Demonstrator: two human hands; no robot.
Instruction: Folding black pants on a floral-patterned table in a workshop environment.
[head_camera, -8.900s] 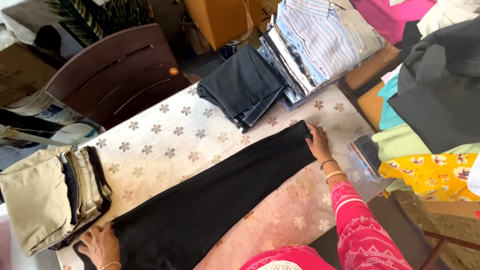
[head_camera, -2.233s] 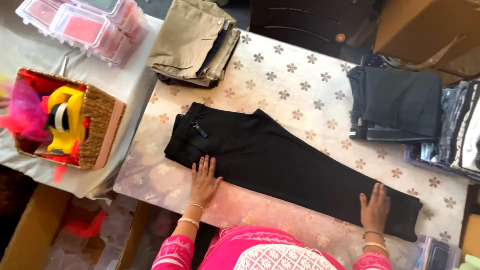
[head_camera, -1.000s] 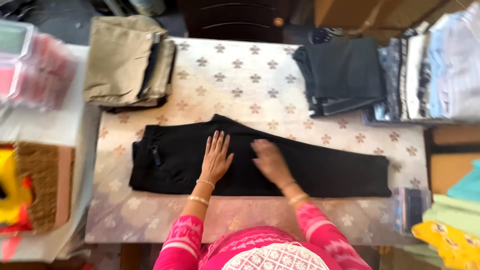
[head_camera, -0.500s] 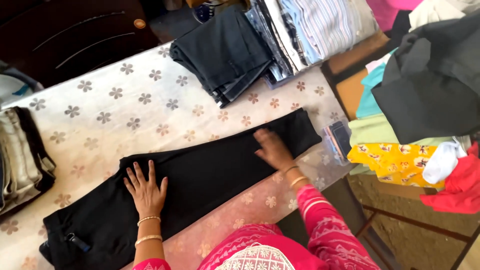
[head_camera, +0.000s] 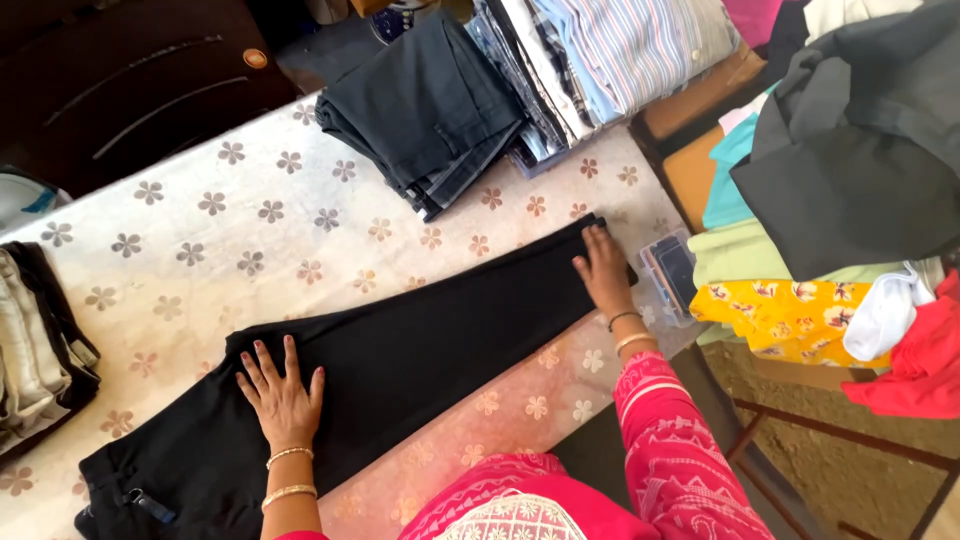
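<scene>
Both hands flat on black trousers (head_camera: 400, 360) laid lengthwise across our flowered table (head_camera: 200, 240): left hand (head_camera: 282, 392) fingers spread, pressing near the waist; right hand (head_camera: 605, 270) open at the hem end, possibly pinching its edge. Folded dark trousers (head_camera: 425, 110) lie far behind.

Bright, even daylight, seemingly from the right; soft shadows, sharp focus, slight wide-angle stretch at edges.
</scene>
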